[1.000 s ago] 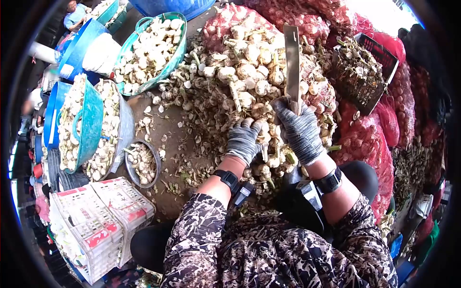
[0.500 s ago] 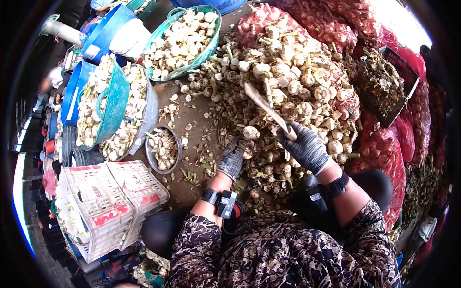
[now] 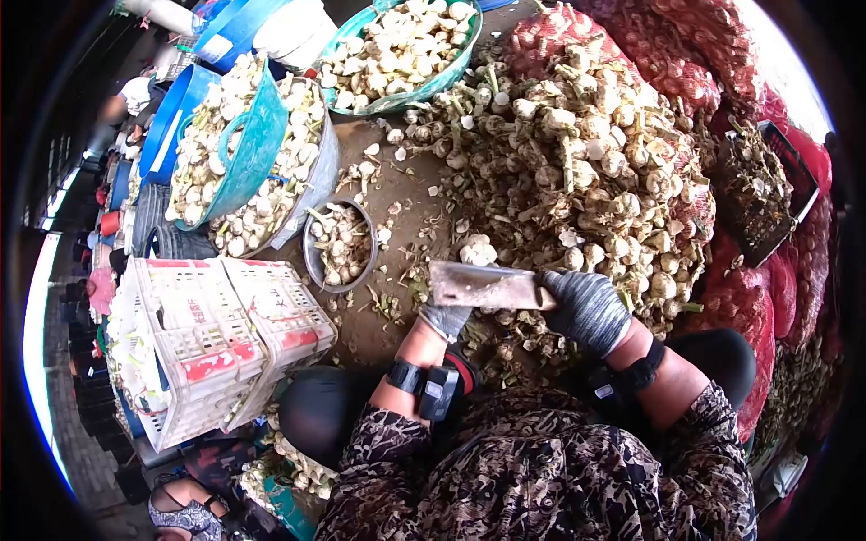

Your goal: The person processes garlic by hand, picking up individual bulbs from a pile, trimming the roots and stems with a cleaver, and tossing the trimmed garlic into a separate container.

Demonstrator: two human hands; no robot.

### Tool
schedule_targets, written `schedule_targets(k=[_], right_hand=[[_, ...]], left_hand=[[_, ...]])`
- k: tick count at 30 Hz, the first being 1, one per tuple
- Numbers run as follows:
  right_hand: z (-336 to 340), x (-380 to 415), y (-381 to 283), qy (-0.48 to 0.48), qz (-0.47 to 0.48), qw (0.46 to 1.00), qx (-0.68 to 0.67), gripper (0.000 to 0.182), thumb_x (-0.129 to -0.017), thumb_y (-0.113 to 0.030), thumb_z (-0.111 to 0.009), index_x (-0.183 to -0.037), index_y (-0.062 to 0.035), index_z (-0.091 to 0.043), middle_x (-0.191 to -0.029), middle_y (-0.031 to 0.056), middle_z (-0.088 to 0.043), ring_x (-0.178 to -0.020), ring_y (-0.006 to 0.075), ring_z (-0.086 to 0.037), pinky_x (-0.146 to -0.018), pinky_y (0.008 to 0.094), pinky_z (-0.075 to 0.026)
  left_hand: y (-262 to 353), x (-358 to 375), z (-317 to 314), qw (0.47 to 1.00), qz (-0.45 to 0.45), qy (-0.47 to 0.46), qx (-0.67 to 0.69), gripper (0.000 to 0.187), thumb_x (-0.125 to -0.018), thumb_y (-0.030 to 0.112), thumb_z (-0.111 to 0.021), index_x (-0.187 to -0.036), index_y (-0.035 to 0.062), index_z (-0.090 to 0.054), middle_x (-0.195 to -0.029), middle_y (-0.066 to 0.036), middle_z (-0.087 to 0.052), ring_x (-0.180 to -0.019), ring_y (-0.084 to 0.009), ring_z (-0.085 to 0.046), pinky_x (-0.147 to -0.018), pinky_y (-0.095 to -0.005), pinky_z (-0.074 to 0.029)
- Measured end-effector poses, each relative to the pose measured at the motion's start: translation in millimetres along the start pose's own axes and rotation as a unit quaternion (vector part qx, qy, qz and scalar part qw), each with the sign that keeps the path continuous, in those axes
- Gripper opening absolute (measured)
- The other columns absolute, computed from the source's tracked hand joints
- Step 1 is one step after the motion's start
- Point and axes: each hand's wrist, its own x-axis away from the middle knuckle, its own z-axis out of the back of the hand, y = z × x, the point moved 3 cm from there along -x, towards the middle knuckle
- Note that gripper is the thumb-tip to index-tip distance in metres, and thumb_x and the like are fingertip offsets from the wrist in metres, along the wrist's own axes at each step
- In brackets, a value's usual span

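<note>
My right hand [image 3: 588, 309], in a grey knit glove, is closed around the handle of a cleaver [image 3: 492, 287]. Its broad, stained blade points left and lies across the view above my left hand [image 3: 446, 320], hiding most of those gloved fingers. Just beyond the blade shows a pale garlic bulb [image 3: 477, 250], at the end of my left hand, which seems closed on it. In front of both hands rises a big heap of garlic bulbs [image 3: 577, 171] with cut stems and loose skins.
A grey bowl [image 3: 315, 262] of trimmings stands left of the heap. Beyond are a green tub [image 3: 468, 56] and a tilted teal tub [image 3: 248, 167], both full of garlic. White crates [image 3: 216, 316] sit at left. Red mesh sacks [image 3: 735, 302] and a black crate [image 3: 806, 176] line the right.
The cleaver has swung from pointing up and away to lying leftward above my left hand. The bulb has kept with my left hand. The whole view has shifted slightly.
</note>
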Motion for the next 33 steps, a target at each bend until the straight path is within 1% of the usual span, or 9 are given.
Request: schedule_targets(k=[4, 8, 12, 14, 15, 17, 27, 29, 33], right_hand=[[2.5, 2.4, 23.9, 0.085, -0.084, 0.978, -0.172, 0.038, -0.08, -0.018, -0.077, -0.113, -0.0058, -0.063, -0.086, 0.0175, -0.069, -0.076, 0.0351, -0.068, -0.067, 0.0409, -0.054], [16.1, -0.9, 33.8, 0.124, -0.165, 0.947, -0.245, 0.026, -0.091, -0.018, -0.07, -0.111, -0.0039, -0.063, -0.081, 0.0103, -0.067, -0.071, 0.0145, -0.063, -0.067, 0.0323, -0.052], [1.8, -4.0, 45.8, 0.145, -0.15, 0.92, -0.331, 0.014, -0.093, -0.014, -0.066, -0.104, -0.0056, -0.064, -0.076, 0.0014, -0.063, -0.068, 0.01, -0.057, -0.063, 0.0286, -0.049], [2.0, -3.1, 46.0, 0.132, -0.166, 0.92, -0.331, 0.013, -0.092, -0.012, -0.067, -0.102, -0.0055, -0.064, -0.076, 0.0001, -0.062, -0.068, 0.008, -0.055, -0.063, 0.0275, -0.048], [2.0, -3.9, 45.1, 0.13, -0.166, 0.921, -0.329, 0.013, -0.092, -0.012, -0.068, -0.103, -0.0054, -0.064, -0.076, 0.0002, -0.062, -0.069, 0.008, -0.055, -0.063, 0.0274, -0.048], [5.6, -4.7, 43.7, 0.121, -0.166, 0.931, -0.302, 0.015, -0.091, -0.01, -0.069, -0.105, -0.0054, -0.065, -0.078, 0.0016, -0.064, -0.07, 0.0089, -0.057, -0.065, 0.0273, -0.049], [-16.0, -3.8, 54.9, 0.111, -0.156, 0.943, -0.273, 0.034, -0.087, -0.015, -0.073, -0.117, -0.0023, -0.063, -0.085, 0.0126, -0.068, -0.076, 0.0215, -0.065, -0.072, 0.0344, -0.053], [-9.6, -7.9, 46.6, 0.094, -0.144, 0.958, -0.228, 0.036, -0.086, -0.019, -0.074, -0.117, -0.003, -0.063, -0.086, 0.0155, -0.069, -0.075, 0.023, -0.067, -0.07, 0.0348, -0.053], [-19.7, -1.5, 44.2, 0.052, -0.104, 0.985, -0.13, 0.034, -0.085, -0.027, -0.071, -0.111, -0.0077, -0.064, -0.085, 0.0183, -0.069, -0.079, 0.0371, -0.068, -0.069, 0.0444, -0.054]], left_hand=[[109.0, -17.8, 57.1, 0.854, 0.17, 0.228, 0.436, 0.012, -0.097, 0.024, -0.061, -0.09, 0.015, -0.057, -0.085, -0.001, -0.062, -0.082, -0.0129, -0.061, -0.075, -0.0352, -0.055], [107.3, -17.8, 117.6, 0.708, 0.084, 0.362, 0.601, 0.04, -0.092, 0.033, -0.068, -0.12, 0.0111, -0.051, -0.125, -0.011, -0.056, -0.108, -0.0292, -0.061, -0.1, -0.0459, -0.048], [-21.3, -11.2, 36.9, 0.867, 0.069, 0.21, 0.447, 0.058, -0.094, 0.028, -0.065, -0.145, 0.0135, -0.041, -0.144, -0.016, -0.049, -0.131, -0.0304, -0.05, -0.109, -0.0476, -0.042], [34.4, 6.4, -26.8, 0.987, 0.156, 0.022, -0.031, 0.068, -0.089, 0.035, -0.066, -0.148, 0.015, -0.038, -0.149, -0.018, -0.045, -0.137, -0.0291, -0.045, -0.113, -0.0434, -0.037], [75.6, -1.6, -49.7, 0.899, 0.259, -0.204, -0.287, 0.077, -0.088, 0.04, -0.063, -0.153, 0.014, -0.031, -0.156, -0.015, -0.035, -0.145, -0.0289, -0.033, -0.12, -0.0417, -0.023], [48.7, 11.7, -100.4, 0.779, 0.121, -0.336, -0.515, 0.078, -0.091, 0.026, -0.056, -0.158, 0.0169, -0.017, -0.162, -0.009, -0.025, -0.149, -0.0288, -0.025, -0.122, -0.049, -0.004], [-2.3, 10.7, -91.4, 0.78, 0.01, -0.317, -0.539, 0.051, -0.093, 0.013, -0.045, -0.144, 0.0105, -0.044, -0.142, -0.012, -0.051, -0.135, -0.03, -0.045, -0.12, -0.0461, -0.02], [-6.4, -4.5, -89.2, 0.799, 0.124, -0.265, -0.525, 0.041, -0.096, 0.017, -0.045, -0.136, 0.01, -0.05, -0.139, -0.014, -0.052, -0.132, -0.0302, -0.047, -0.117, -0.0479, -0.026], [12.8, -24.2, -68.5, 0.98, 0.145, 0.039, 0.132, 0.045, -0.1, 0.035, -0.049, -0.137, 0.0098, -0.045, -0.128, -0.015, -0.055, -0.122, -0.027, -0.052, -0.103, -0.0495, -0.043]])
